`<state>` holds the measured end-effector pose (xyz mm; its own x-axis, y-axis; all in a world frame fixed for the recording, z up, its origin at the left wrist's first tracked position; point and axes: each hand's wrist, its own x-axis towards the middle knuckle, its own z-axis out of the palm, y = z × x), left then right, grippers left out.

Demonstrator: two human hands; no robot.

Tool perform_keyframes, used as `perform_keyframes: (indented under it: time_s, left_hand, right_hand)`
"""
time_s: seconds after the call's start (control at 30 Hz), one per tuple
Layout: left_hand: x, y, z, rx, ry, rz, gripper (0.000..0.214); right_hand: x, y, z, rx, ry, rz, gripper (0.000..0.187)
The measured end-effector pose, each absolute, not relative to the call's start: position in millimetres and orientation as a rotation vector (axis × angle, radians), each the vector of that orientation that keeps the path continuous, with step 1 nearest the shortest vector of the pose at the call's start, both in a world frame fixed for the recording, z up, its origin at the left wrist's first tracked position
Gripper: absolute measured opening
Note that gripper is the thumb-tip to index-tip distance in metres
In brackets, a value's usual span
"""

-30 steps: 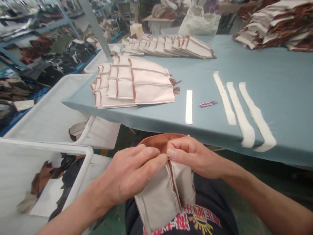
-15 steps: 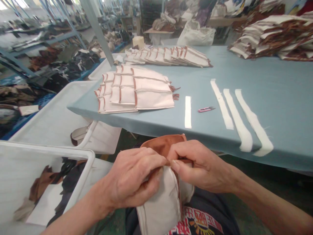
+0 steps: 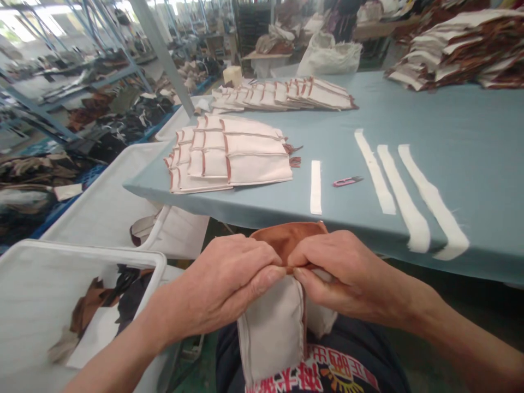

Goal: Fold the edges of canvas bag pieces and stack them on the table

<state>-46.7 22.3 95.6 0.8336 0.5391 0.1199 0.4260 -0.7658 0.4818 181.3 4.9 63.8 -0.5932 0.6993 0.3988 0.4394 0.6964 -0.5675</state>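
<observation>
A cream fabric pouch with brown edging and a brown inside hangs between my hands, over my lap. My left hand is closed on its upper edge, thumb and fingers pinching the brown rim. Close beside it, my right hand pinches the same rim, the two thumbs almost meeting. The brown inner side of the pouch shows behind the fingers. Both palms hide part of the rim. On the table in front lie pink thread snips and a short white strip.
A blue-grey table stands before me. On it are a stack of cream pouches, a second row, long white strips and a brown-and-cream pile. White bins with scraps stand at left.
The pouch and both hands sit slightly further right in view. My left fingers have flattened along the rim, with the thumb now pressed up against it.
</observation>
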Motion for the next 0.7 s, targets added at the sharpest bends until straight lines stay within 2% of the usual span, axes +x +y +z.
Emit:
perform_keyframes:
  time_s: [0.1,0.23,0.33,0.43,0.53,0.7]
  left_hand:
    - [-38.1,24.1,98.6,2.595,0.641,0.365,0.034]
    - [-33.4,23.6,91.5,2.638,0.561,0.432,0.031]
    - [-34.6,23.0,82.6,2.632,0.597,0.459,0.029]
    - [-38.7,24.5,75.4,2.592,0.65,0.485,0.027]
    - [-41.2,26.6,72.6,2.576,0.706,0.516,0.025]
    - [-31.6,29.9,77.7,2.595,0.664,0.532,0.026]
  right_hand:
    - [182.4,3.0,65.0,-0.86,-2.246,0.629,0.021]
    - [182.6,-1.2,56.9,-0.874,-1.94,1.181,0.017]
    - [181.0,-1.1,43.2,-0.823,-1.745,1.37,0.017]
    - [181.7,1.8,31.5,-0.798,-1.784,1.295,0.021]
    - [187.1,4.8,27.7,-0.786,-1.937,1.081,0.024]
    - [200.2,8.0,41.6,-0.802,-2.083,0.855,0.021]
